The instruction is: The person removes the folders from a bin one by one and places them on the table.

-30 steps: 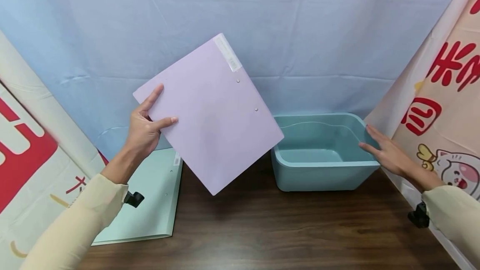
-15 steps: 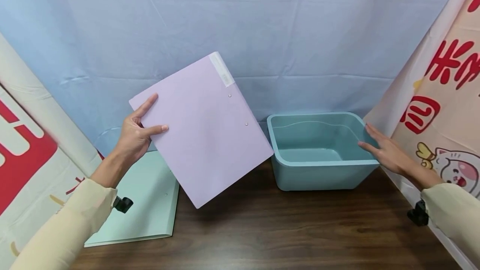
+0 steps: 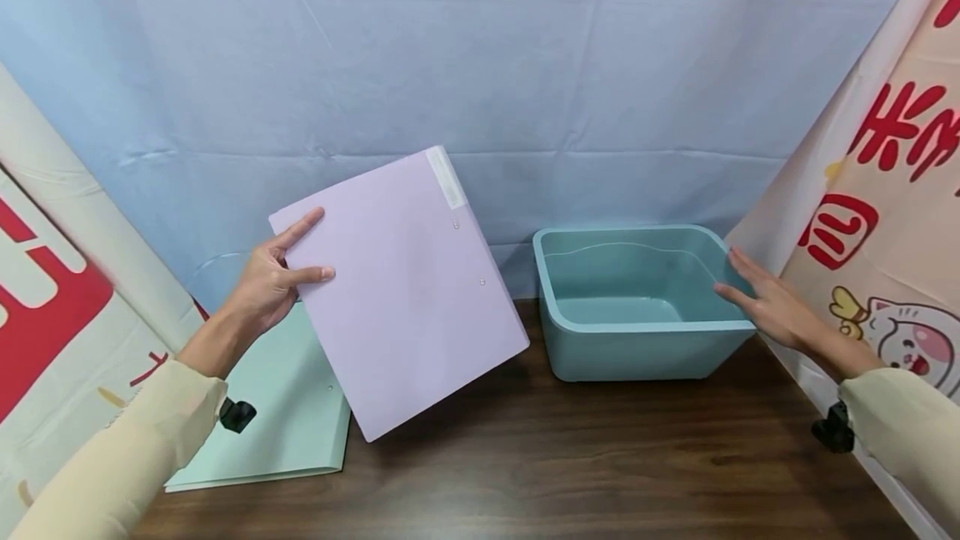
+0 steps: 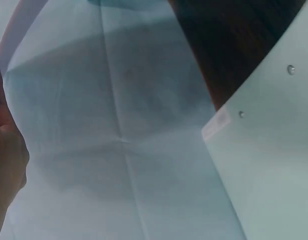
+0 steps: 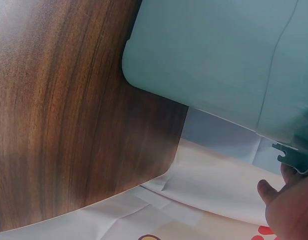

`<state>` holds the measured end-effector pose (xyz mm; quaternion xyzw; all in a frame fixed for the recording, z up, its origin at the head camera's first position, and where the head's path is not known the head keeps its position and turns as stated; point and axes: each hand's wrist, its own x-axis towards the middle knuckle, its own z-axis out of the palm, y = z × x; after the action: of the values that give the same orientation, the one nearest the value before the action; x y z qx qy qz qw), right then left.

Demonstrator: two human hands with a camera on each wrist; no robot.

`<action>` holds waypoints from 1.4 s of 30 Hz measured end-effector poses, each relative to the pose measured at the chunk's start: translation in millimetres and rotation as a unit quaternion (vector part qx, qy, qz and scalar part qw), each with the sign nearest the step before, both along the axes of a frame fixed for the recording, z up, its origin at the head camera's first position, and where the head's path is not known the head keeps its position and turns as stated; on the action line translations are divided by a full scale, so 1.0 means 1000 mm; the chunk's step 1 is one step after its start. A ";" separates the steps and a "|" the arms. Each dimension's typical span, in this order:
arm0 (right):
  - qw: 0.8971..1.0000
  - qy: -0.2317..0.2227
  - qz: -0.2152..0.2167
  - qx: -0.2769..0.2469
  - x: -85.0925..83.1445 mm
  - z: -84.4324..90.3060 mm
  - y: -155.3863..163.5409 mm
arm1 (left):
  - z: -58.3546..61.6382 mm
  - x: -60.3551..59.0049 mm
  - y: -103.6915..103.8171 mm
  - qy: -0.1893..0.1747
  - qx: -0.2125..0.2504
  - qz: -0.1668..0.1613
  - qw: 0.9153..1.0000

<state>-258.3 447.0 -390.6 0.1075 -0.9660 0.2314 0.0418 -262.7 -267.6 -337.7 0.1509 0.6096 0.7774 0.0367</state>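
Lower and further from the teal bin [image 3: 637,307] than a second ago, the lilac folder [image 3: 405,290] has dropped and swung so its bottom corner now hangs close over the wooden table [image 3: 562,457], left of the bin. I have it in my left hand [image 3: 273,290], thumb on the front face and the fingers out of sight behind, pinching the corner farthest from the bin; I judge that grip leaves most of the sheet free to tilt, which is why it hangs slanted with its labelled spine edge uppermost. From the left wrist view I see only a sliver of the hand and a pale edge, so the rear fingers I cannot confirm there.

My right hand [image 3: 765,307] lies flat against the bin's right-hand rim, fingers straight and spread, touching rather than gripping. It reads to me as bracing the bin against sliding. The right wrist view shows the bin's outer wall [image 5: 218,60] and my thumb just below its rim.

Left of the bin, beyond the lilac folder, a mint-green folder [image 3: 285,415] lies flat on the table, partly under my left forearm.
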 end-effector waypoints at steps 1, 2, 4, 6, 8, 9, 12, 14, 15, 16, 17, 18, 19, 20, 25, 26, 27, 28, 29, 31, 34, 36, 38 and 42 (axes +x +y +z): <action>1.000 0.000 0.000 0.000 0.000 0.000 0.000 | -0.002 -0.001 0.000 -0.006 -0.007 -0.003 1.000; 1.000 0.001 0.001 0.000 0.000 -0.001 0.000 | -0.005 -0.002 0.000 -0.013 -0.013 -0.008 1.000; 1.000 0.002 0.003 0.000 0.000 -0.002 0.000 | -0.009 -0.005 0.000 -0.025 -0.023 -0.015 0.999; 1.000 0.002 0.003 0.000 0.000 -0.003 0.001 | -0.014 -0.008 0.001 -0.037 -0.034 -0.022 0.999; 1.000 0.002 0.003 -0.001 0.000 -0.003 0.001 | -0.019 -0.011 0.001 -0.047 -0.047 -0.028 0.997; 1.000 0.002 0.003 -0.001 0.000 -0.003 0.001 | -0.021 -0.013 0.002 -0.051 -0.054 -0.031 0.997; 1.000 0.003 0.004 -0.001 0.000 -0.002 0.001 | -0.028 -0.018 0.004 -0.061 -0.074 -0.038 0.995; 1.000 0.003 0.004 0.000 0.000 -0.001 0.001 | -0.033 -0.021 0.006 -0.065 -0.085 -0.043 0.993; 1.000 0.004 0.003 0.000 0.000 -0.001 0.001 | -0.035 -0.023 0.006 -0.066 -0.091 -0.046 0.993; 1.000 0.004 0.003 0.000 0.000 0.000 0.001 | -0.038 -0.025 0.007 -0.065 -0.098 -0.048 0.992; 1.000 0.004 0.003 0.000 0.000 0.000 0.001 | -0.040 -0.026 0.008 -0.064 -0.105 -0.051 0.991; 1.000 0.005 0.003 0.000 0.001 0.000 0.000 | -0.043 -0.028 0.009 -0.065 -0.110 -0.053 0.990; 1.000 0.005 0.004 0.000 0.001 0.000 0.001 | -0.046 -0.029 0.009 -0.064 -0.116 -0.056 0.990; 1.000 0.005 0.004 -0.001 0.001 0.000 0.001 | -0.048 -0.031 0.010 -0.063 -0.123 -0.058 0.989; 1.000 0.002 0.001 0.002 0.002 -0.001 0.001 | -0.060 -0.038 0.016 -0.071 -0.140 -0.067 0.985; 1.000 0.002 0.000 0.002 0.002 -0.001 0.001 | -0.061 -0.040 0.017 -0.074 -0.144 -0.067 0.985; 1.000 0.001 0.000 0.002 0.002 -0.001 0.001 | -0.063 -0.042 0.018 -0.076 -0.146 -0.066 0.984; 1.000 0.001 -0.001 0.003 0.001 -0.001 0.001 | -0.064 -0.044 0.019 -0.076 -0.150 -0.066 0.984; 1.000 0.002 -0.001 0.003 0.001 -0.001 0.001 | -0.066 -0.045 0.020 -0.077 -0.153 -0.065 0.983; 1.000 0.001 0.000 0.001 0.001 -0.001 0.000 | -0.069 -0.049 0.022 -0.081 -0.156 -0.064 0.982; 1.000 0.001 0.001 -0.001 0.001 -0.001 0.001 | -0.074 -0.054 0.025 -0.085 -0.168 -0.065 0.980; 1.000 0.000 0.000 -0.001 0.002 -0.001 0.000 | -0.078 -0.058 0.027 -0.084 -0.183 -0.066 0.977; 1.000 -0.001 -0.001 -0.001 0.002 -0.002 0.001 | -0.082 -0.061 0.030 -0.079 -0.199 -0.068 0.974; 1.000 0.000 -0.002 -0.001 0.002 -0.002 0.001 | -0.089 -0.067 0.036 -0.073 -0.224 -0.071 0.969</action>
<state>-256.4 447.9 -392.5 0.1058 -0.9659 0.2324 0.0421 -329.6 -231.9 -426.7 0.1241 0.7517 0.6253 0.1691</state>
